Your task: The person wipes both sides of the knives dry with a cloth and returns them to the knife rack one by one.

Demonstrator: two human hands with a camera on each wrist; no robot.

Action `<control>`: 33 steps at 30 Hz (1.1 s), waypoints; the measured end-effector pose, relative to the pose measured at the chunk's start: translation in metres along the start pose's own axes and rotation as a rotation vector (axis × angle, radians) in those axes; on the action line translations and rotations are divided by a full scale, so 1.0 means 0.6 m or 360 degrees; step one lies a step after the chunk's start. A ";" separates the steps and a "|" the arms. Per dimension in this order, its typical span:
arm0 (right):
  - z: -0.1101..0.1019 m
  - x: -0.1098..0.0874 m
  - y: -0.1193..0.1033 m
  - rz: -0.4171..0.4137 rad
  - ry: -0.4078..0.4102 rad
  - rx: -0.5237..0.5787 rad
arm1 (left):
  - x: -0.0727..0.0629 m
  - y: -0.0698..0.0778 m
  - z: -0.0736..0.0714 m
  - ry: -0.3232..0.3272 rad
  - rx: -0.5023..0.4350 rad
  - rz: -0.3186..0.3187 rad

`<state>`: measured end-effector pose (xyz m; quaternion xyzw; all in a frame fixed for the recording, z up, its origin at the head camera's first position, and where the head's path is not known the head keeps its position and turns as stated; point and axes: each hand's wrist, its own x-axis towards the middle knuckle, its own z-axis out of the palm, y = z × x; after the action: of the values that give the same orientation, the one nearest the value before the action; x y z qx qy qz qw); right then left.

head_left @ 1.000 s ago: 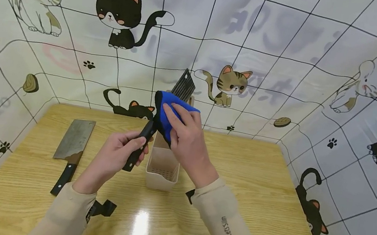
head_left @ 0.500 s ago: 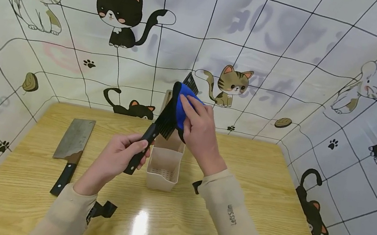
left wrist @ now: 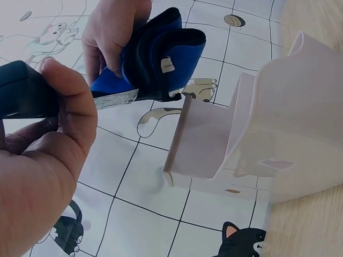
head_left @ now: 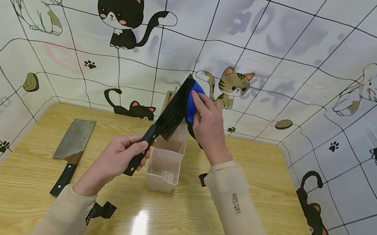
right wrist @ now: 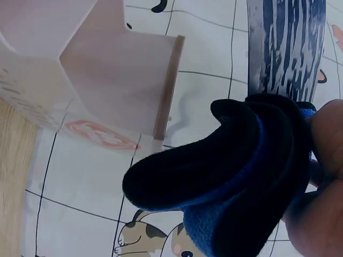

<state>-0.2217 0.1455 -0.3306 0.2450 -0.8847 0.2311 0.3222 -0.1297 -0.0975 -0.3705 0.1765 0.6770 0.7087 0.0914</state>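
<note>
My left hand (head_left: pixel 119 154) grips the black riveted handle of a kitchen knife (head_left: pixel 172 111), its dark, streaked blade slanting up and right. Pinched in my right hand (head_left: pixel 211 123) is a folded blue cloth (head_left: pixel 193 104) with black edging, beside the blade's right edge towards the far end. In the right wrist view the streaked blade (right wrist: pixel 286 48) meets the cloth (right wrist: pixel 236 160). The left wrist view shows the blade nearly edge-on, with the cloth (left wrist: pixel 166 53) around its far part. Below and behind the knife stands a beige holder (head_left: pixel 161 183) with compartments and a perforated floor.
A cleaver (head_left: pixel 75 140) with a black handle lies on the wooden table (head_left: pixel 233 207), left of my left hand. Cat-printed sheeting (head_left: pixel 191 7) rises behind the table and at both sides. Black wrist straps (head_left: pixel 103 209) show at the sleeves.
My right hand and the cloth have moved right across the blade, uncovering most of it. My left hand keeps its grip on the handle with little movement.
</note>
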 end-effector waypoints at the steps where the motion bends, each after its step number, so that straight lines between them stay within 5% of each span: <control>1: -0.001 0.000 0.002 0.0013 -0.0009 -0.0010 | 0.000 0.000 0.000 0.0000 0.0003 -0.0005; 16: -0.007 -0.004 0.014 0.0126 -0.0135 -0.0103 | -0.003 0.008 0.004 0.0009 0.0007 -0.0003; 33: 0.004 -0.032 -0.018 -0.0104 -0.0142 -0.0146 | 0.002 0.013 0.002 0.0125 -0.0036 -0.0079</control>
<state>-0.2037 0.1414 -0.3425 0.2687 -0.8994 0.1684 0.3008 -0.1297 -0.0963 -0.3626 0.1308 0.6761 0.7202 0.0843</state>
